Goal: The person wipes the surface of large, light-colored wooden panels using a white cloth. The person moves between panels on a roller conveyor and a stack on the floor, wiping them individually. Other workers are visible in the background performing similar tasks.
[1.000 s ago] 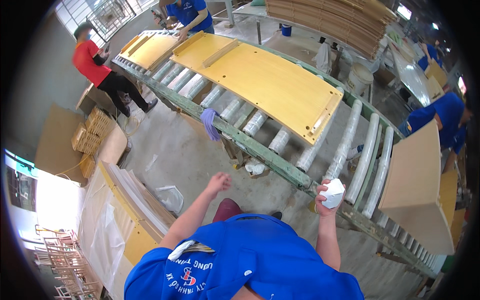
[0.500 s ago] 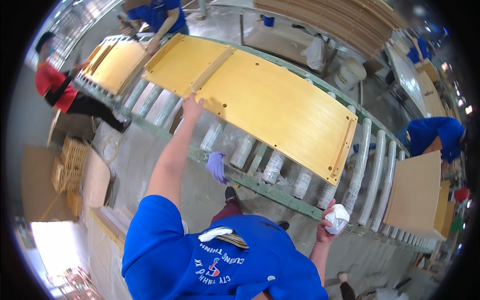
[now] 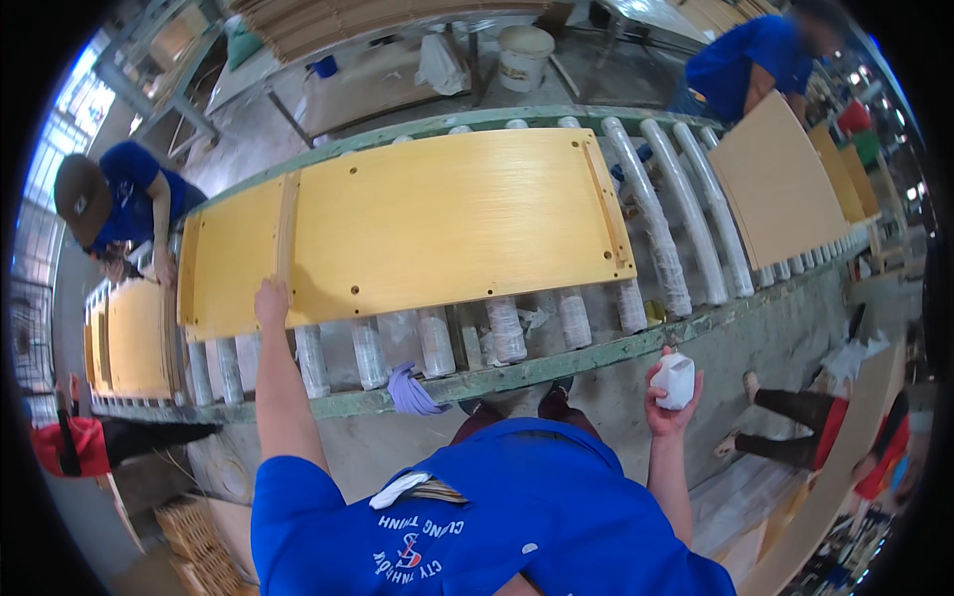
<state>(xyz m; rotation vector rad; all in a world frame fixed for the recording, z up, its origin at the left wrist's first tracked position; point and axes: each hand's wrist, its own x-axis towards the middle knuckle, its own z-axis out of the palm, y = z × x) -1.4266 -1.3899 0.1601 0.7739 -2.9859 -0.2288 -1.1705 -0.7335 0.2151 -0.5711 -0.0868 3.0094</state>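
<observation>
A long yellow wooden panel point(image 3: 447, 219) lies flat on the roller conveyor, with a narrow wooden strip point(image 3: 286, 228) across it and another strip along its right end. My left hand point(image 3: 270, 303) grips the panel's near edge, where the cross strip ends; its fingertips are partly hidden. Off to the right, in front of the conveyor's near rail, my right hand point(image 3: 684, 412) holds a small white plastic bottle point(image 3: 676, 381) clear of the panel. Several dark holes dot the panel's surface.
A purple glove point(image 3: 412, 389) hangs on the green conveyor rail point(image 3: 517, 375). Beyond the panel's left end a co-worker point(image 3: 129, 199) bends over more panels point(image 3: 137, 333). Another co-worker point(image 3: 750, 65) stands behind brown boards point(image 3: 780, 189) at the right. A white bucket point(image 3: 525, 58) stands behind the conveyor.
My view has turned, so the panel looks more level and sits farther left. My left hand stays at the cross strip's near end. The right hand still holds the white bottle, now more upright.
</observation>
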